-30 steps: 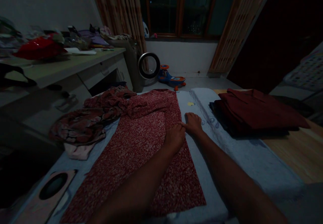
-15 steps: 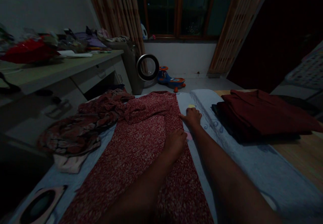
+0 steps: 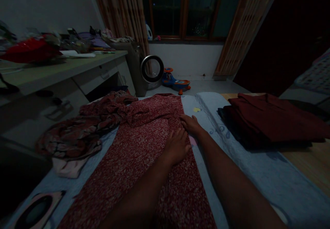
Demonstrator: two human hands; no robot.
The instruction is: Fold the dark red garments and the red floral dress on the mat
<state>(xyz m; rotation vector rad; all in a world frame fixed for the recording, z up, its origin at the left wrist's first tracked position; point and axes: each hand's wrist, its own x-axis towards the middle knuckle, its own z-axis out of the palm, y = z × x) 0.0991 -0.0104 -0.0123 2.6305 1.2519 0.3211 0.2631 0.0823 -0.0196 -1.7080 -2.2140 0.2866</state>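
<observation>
A long red garment speckled with white (image 3: 144, 150) lies spread out lengthwise over the bed. My left hand (image 3: 177, 146) rests palm down on its right part, fingers spread, holding nothing. Just beyond, my right hand (image 3: 190, 124) touches the garment's right edge with its fingertips pointing left; its fingers look stretched out rather than gripping. The two hands are close together. Toward the far end, the garment's upper part is wrinkled, with a fold running across it.
Crumpled patterned cloth (image 3: 74, 129) lies left of the garment on the light blue bedsheet (image 3: 237, 187). Folded dark red clothes (image 3: 273, 119) are stacked at right. A flat object with a dark oval (image 3: 36, 210) lies near left. A cluttered desk (image 3: 98, 64) and an open round washer door (image 3: 152, 69) stand beyond.
My right hand has come left off the sheet onto the garment's edge, uncovering a yellow heart print. My left hand has shifted slightly back toward me and flattened, its fingers spreading.
</observation>
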